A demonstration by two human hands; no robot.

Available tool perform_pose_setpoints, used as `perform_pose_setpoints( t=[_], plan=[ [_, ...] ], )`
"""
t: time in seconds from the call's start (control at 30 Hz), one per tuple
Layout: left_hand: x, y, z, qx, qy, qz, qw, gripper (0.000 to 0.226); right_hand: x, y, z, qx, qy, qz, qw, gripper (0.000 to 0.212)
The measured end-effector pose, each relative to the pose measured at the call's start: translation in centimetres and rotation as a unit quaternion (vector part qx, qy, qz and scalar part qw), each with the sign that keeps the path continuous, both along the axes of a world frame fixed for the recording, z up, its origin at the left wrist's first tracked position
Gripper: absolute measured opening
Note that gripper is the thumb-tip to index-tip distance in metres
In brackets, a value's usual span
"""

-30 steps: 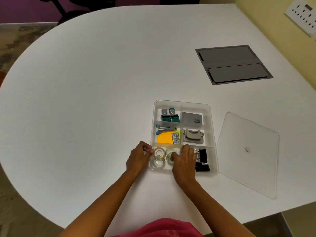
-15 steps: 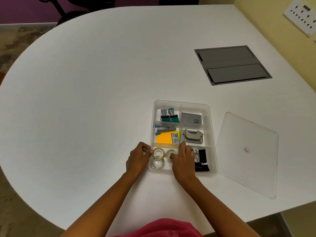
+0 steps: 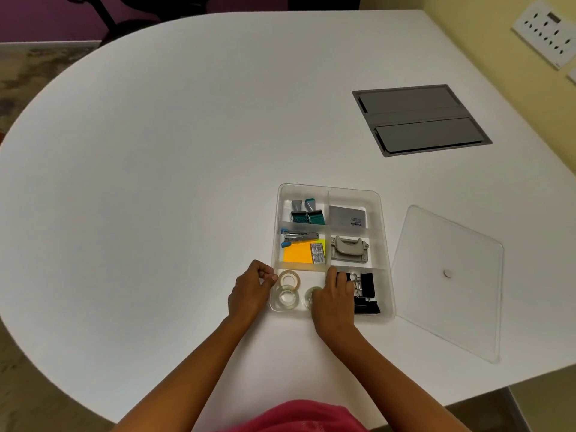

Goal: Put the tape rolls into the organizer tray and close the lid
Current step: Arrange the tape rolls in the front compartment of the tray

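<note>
The clear organizer tray (image 3: 384, 232) sits open on the white table. Its near-left compartment holds three clear tape rolls: one at the back left (image 3: 289, 279), one in front of it (image 3: 288, 297), and a third (image 3: 311, 295) half covered by my right hand (image 3: 335, 297). That hand reaches into the tray with its fingers closed on the third roll. My left hand (image 3: 251, 289) is curled at the tray's left rim, pinching it with thumb and fingertips. The clear lid (image 3: 448, 285) lies flat on the table to the right of the tray.
Other compartments hold binder clips (image 3: 366, 294), a yellow-orange note pad (image 3: 300, 252), a stapler (image 3: 299, 236), a grey punch (image 3: 349, 249) and a grey card (image 3: 347, 216). A grey cable hatch (image 3: 420, 120) is set into the table at the far right.
My right hand has drawn the third tape roll from the back of the compartment toward the near wall. My left hand has stayed at the tray's rim.
</note>
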State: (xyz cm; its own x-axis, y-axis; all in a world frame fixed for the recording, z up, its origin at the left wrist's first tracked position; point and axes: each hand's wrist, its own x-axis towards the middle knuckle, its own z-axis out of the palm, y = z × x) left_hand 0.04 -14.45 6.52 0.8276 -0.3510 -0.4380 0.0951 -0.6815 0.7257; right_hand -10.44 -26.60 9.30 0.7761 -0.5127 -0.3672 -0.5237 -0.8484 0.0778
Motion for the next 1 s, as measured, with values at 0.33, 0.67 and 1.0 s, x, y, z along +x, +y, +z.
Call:
perform_pose_setpoints(
  t=[0.33,0.67,1.0],
  plan=[
    [0.2,-0.1,0.0,0.007,0.001,-0.013,1.000,0.010,-0.3,0.1,0.4,0.018,-0.056,-0.024,0.998,0.024],
    [0.1,0.0,0.3,-0.002,0.004,-0.007,1.000,0.010,1.8,-1.3,-0.1,-0.003,-0.048,0.107,0.993,0.018],
    [0.1,0.1,0.4,-0.016,0.018,0.005,1.000,0.012,1.9,-1.1,0.5,-0.029,-0.053,0.081,0.995,0.020]
  ],
)
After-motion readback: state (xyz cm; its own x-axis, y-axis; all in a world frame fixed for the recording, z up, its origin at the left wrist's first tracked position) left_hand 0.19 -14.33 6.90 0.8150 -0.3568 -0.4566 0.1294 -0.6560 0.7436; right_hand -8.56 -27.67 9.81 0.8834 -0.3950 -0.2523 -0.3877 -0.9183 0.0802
